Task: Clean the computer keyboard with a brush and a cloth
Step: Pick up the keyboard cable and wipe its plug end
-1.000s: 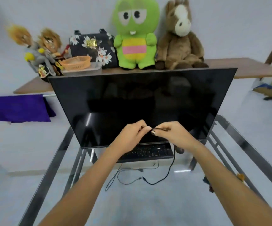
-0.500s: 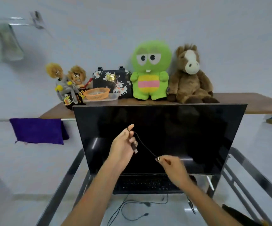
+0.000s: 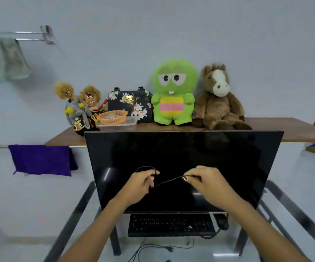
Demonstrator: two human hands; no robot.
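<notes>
Cable [image 3: 169, 180] pinched taut between left hand [image 3: 140, 183] and right hand [image 3: 207, 183]; keyboard [image 3: 171, 225] at 6 o'clock below both, long axis left-right, right hand slightly nearer.

A green plush [image 3: 173, 91], brown horse [image 3: 219, 99], floral bag [image 3: 129, 104] and orange basket [image 3: 112, 117] line the shelf [image 3: 285, 132].
</notes>
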